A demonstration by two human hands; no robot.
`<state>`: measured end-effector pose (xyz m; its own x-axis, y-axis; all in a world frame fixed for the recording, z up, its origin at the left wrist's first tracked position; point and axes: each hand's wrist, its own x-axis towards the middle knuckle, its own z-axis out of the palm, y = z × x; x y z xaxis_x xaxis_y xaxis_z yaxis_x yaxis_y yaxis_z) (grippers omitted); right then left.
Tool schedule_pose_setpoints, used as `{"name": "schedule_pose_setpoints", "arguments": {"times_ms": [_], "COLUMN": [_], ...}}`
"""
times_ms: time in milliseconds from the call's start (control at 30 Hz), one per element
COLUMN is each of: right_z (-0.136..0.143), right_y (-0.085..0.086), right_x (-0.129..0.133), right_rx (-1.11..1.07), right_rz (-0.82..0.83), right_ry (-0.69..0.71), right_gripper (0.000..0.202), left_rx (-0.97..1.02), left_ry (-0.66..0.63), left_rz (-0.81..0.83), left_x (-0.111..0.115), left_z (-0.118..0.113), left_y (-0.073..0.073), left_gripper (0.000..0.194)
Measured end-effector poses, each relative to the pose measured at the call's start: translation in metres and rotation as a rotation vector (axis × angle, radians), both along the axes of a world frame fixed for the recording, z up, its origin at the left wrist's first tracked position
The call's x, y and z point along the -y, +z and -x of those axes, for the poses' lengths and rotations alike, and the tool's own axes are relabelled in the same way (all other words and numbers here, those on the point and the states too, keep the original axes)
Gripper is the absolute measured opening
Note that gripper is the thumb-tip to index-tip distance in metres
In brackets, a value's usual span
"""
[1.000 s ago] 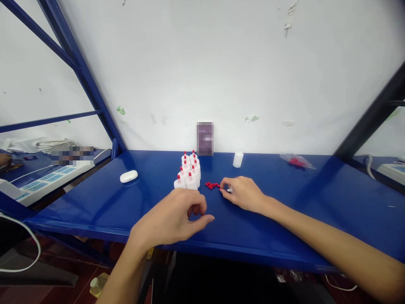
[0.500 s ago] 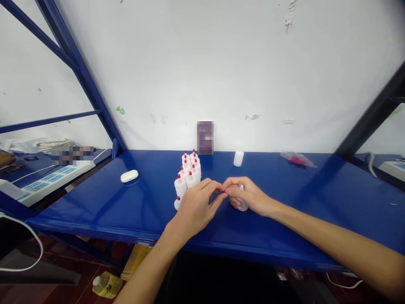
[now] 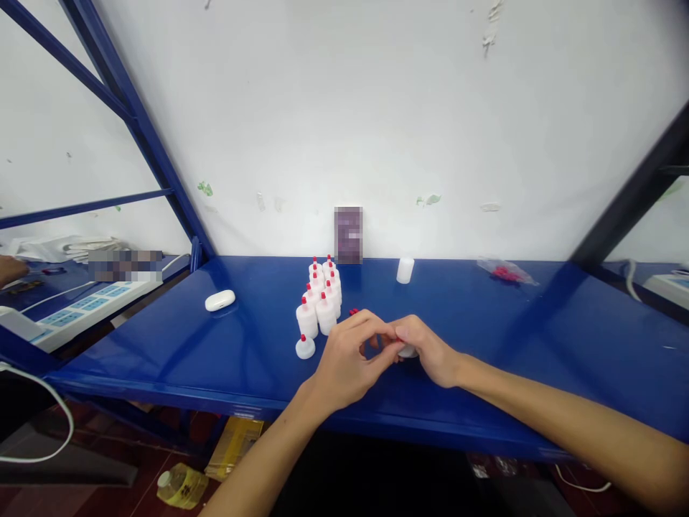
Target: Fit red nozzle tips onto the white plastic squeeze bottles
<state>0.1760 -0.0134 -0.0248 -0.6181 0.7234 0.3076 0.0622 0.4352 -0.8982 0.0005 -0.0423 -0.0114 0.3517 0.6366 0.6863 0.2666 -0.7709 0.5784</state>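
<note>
The left hand (image 3: 349,362) is curled, thumb and forefinger brought nearly together at a small red piece (image 3: 399,341), mostly hidden by the fingertips. The right hand (image 3: 428,348) is closed around a white container (image 3: 409,351), of which only a sliver shows beneath the fingers; the two hands meet over it, just above the blue counter (image 3: 484,309), near its front edge.

To the left of the hands, white bottles (image 3: 326,314) with red tips stand upright in a tight cluster running back toward the wall (image 3: 258,108). Just in front of them a white lid (image 3: 305,347) with a red tip sits on the counter. Loose red caps (image 3: 354,312) lie just behind the left hand, partly covered by it. Farther back stands a plain white cylinder (image 3: 405,271), and toward the right lies a clear bag (image 3: 507,272) with red pieces inside.

A purple item (image 3: 349,235) rests upright against the wall; it is pixelated, so any writing is unreadable. A glossy white case (image 3: 220,300) lies at the left, with no legible brand. On the floor, a yellow bottle (image 3: 183,485) bears dark markings too small to read.
</note>
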Motion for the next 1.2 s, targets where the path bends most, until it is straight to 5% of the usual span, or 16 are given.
{"name": "schedule_pose_setpoints", "arguments": {"times_ms": [267,667,833,1033,1200], "right_z": [-0.004,-0.009,-0.005,-0.003,-0.001], "right_y": [0.002,0.003,0.007,0.008,0.004], "right_x": [0.002,0.005,0.005,0.004,0.001], "right_rx": [0.169,0.246,0.199,0.276,0.289], "right_rz": [-0.29,-0.418,-0.408,-0.334,-0.353], "right_ry": [0.03,0.095,0.099,-0.022,-0.051], "right_gripper": [0.04,0.025,0.038,0.043,0.046], "left_rx": [-0.141,-0.3,-0.397,-0.452,-0.613], "left_ry": [-0.046,-0.08,-0.08,0.129,0.293], "left_rz": [0.036,0.007,0.046,0.262,0.378], "left_x": [0.0,0.004,0.006,0.024,0.021], "left_z": [0.002,0.005,0.022,0.088,0.119], "left_y": [-0.004,-0.005,0.021,0.068,0.075], "left_gripper": [0.006,0.011,0.011,0.012,0.023]}}
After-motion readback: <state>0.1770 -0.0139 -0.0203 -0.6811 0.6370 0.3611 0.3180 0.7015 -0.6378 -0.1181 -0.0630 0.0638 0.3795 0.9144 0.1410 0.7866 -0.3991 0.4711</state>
